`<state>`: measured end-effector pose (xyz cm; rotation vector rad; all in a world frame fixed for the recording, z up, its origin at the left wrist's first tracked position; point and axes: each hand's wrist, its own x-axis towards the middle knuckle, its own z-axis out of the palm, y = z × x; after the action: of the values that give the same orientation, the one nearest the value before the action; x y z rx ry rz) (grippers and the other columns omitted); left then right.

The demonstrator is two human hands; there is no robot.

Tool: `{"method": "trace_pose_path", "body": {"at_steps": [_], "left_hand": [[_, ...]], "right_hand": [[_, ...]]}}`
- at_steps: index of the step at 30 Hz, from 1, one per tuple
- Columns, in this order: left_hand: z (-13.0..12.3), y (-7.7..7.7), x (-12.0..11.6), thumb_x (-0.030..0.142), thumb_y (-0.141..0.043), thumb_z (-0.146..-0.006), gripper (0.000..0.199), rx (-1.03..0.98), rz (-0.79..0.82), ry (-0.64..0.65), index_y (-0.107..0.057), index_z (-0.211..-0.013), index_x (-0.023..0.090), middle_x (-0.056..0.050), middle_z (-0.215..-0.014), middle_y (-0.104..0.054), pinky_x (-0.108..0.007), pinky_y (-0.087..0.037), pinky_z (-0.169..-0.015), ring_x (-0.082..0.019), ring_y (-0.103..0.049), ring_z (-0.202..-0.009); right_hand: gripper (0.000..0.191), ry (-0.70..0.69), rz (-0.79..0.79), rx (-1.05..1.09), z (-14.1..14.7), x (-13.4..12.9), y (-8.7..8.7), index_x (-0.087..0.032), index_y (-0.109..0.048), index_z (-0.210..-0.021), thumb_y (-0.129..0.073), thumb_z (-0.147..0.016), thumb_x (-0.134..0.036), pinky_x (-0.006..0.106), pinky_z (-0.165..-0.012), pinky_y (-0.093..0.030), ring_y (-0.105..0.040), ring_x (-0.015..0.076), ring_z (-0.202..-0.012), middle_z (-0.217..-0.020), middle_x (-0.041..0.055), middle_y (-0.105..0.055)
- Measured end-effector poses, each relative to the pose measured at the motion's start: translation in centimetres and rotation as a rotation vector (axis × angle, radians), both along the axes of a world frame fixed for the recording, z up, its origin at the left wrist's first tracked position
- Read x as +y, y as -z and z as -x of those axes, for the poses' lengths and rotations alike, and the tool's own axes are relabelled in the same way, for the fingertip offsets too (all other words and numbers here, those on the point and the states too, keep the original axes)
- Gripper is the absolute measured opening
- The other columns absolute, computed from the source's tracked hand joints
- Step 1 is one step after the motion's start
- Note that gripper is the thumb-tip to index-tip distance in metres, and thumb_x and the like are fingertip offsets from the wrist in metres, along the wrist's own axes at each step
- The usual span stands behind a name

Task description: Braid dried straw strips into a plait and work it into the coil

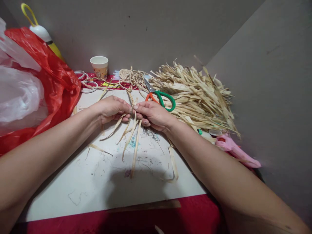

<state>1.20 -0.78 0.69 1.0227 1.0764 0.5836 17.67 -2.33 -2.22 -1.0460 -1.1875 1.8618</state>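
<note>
Both of my hands meet over the white board [92, 195]. A braid of dry, straw-coloured husk [130, 94] runs from my fingertips back toward a coiled, braided bundle [133, 77]. My left hand [113, 110] pinches the braid's near end from the left. Close against it, my right hand [152, 114] pinches the same spot with thumb and forefinger. Several loose husk strips [136, 146] hang from the pinch toward me. Just behind my right hand lie scissors with green and orange handles [168, 99], their blades pointing away.
A big pile of dry husk [195, 92] fills the back right. A pink glue gun [237, 151] lies at the right edge. On the left are a red plastic bag [62, 76] and a yellow-and-white bottle [41, 32]. A paper cup [99, 67] stands behind, near white rings [89, 87].
</note>
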Motion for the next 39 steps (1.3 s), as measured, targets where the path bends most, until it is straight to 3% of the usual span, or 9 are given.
{"method": "trace_pose_path", "body": {"at_steps": [7, 12, 15, 19, 23, 26, 34, 39], "left_hand": [[-0.4, 0.5, -0.4, 0.000, -0.057, -0.072, 0.015, 0.141, -0.209, 0.022, -0.054, -0.064, 0.014, 0.000, -0.050, -0.059, -0.017, -0.033, -0.043, -0.006, -0.051, -0.044], [-0.4, 0.9, -0.5, 0.007, -0.063, -0.067, 0.013, 0.346, -0.382, 0.044, -0.054, -0.064, 0.015, 0.004, -0.050, -0.054, -0.018, -0.029, -0.044, -0.005, -0.043, -0.043], [-0.4, 0.9, -0.6, 0.007, -0.066, -0.063, 0.014, 0.360, -0.423, 0.053, -0.055, -0.064, 0.016, 0.005, -0.051, -0.053, -0.017, -0.027, -0.043, -0.004, -0.042, -0.043], [-0.4, 0.6, -0.5, 0.004, -0.064, -0.063, 0.014, 0.220, -0.299, 0.046, -0.055, -0.061, 0.014, 0.005, -0.046, -0.051, -0.016, -0.026, -0.038, -0.003, -0.039, -0.038], [-0.1, 0.4, -0.1, 0.002, -0.063, -0.063, 0.014, 0.058, -0.051, 0.069, -0.056, -0.061, 0.013, -0.003, -0.050, -0.060, -0.018, -0.044, -0.044, -0.009, -0.056, -0.044], [0.0, 0.5, 0.3, 0.001, -0.063, -0.062, 0.010, -0.013, 0.038, 0.079, -0.059, -0.062, 0.011, -0.008, -0.058, -0.066, -0.021, -0.053, -0.052, -0.014, -0.065, -0.054], [0.2, 0.6, 0.6, 0.002, -0.061, -0.069, 0.005, -0.037, 0.076, 0.084, -0.064, -0.066, 0.005, -0.011, -0.065, -0.068, -0.020, -0.054, -0.054, -0.012, -0.065, -0.053], [0.0, 0.6, 0.4, 0.002, -0.065, -0.067, 0.009, 0.019, 0.023, 0.036, -0.061, -0.062, 0.008, -0.008, -0.057, -0.066, -0.020, -0.052, -0.049, -0.011, -0.061, -0.046]], "right_hand": [[0.022, 0.022, 0.013, -0.075, 0.3, -0.2, -0.5, -0.013, -0.050, -0.066, -0.064, -0.079, -0.024, 0.012, -0.027, -0.021, -0.034, 0.0015, -0.029, -0.046, -0.0067, -0.047], [0.021, 0.059, -0.020, -0.128, 0.7, -0.3, -0.7, -0.014, -0.047, -0.062, -0.052, -0.083, -0.016, 0.013, -0.026, -0.018, -0.031, 0.0019, -0.026, -0.043, -0.0062, -0.046], [0.021, 0.067, -0.025, -0.135, 0.7, -0.2, -0.6, -0.015, -0.046, -0.060, -0.052, -0.080, -0.015, 0.012, -0.026, -0.017, -0.030, 0.0018, -0.025, -0.042, -0.0061, -0.045], [0.020, 0.051, -0.035, -0.123, 0.6, -0.1, -0.5, -0.015, -0.046, -0.059, -0.051, -0.079, -0.014, 0.012, -0.026, -0.017, -0.031, 0.0018, -0.025, -0.042, -0.0060, -0.045], [0.020, 0.025, -0.038, -0.127, 0.5, -0.1, -0.6, -0.015, -0.047, -0.059, -0.051, -0.079, -0.014, 0.012, -0.026, -0.017, -0.030, 0.0017, -0.025, -0.041, -0.0059, -0.045], [0.020, 0.022, -0.045, -0.140, 0.5, -0.1, -0.6, -0.014, -0.048, -0.060, -0.050, -0.080, -0.013, 0.012, -0.026, -0.018, -0.030, 0.0016, -0.025, -0.041, -0.0056, -0.045], [0.018, 0.021, -0.099, -0.189, 0.1, 0.1, -0.4, -0.014, -0.049, -0.063, -0.051, -0.081, -0.012, 0.012, -0.026, -0.018, -0.030, 0.0020, -0.026, -0.041, -0.0061, -0.046], [0.019, 0.032, -0.147, -0.230, 0.2, 0.1, -0.2, -0.015, -0.049, -0.062, -0.054, -0.080, -0.013, 0.013, -0.026, -0.019, -0.030, 0.0023, -0.027, -0.040, -0.0067, -0.045]]}}
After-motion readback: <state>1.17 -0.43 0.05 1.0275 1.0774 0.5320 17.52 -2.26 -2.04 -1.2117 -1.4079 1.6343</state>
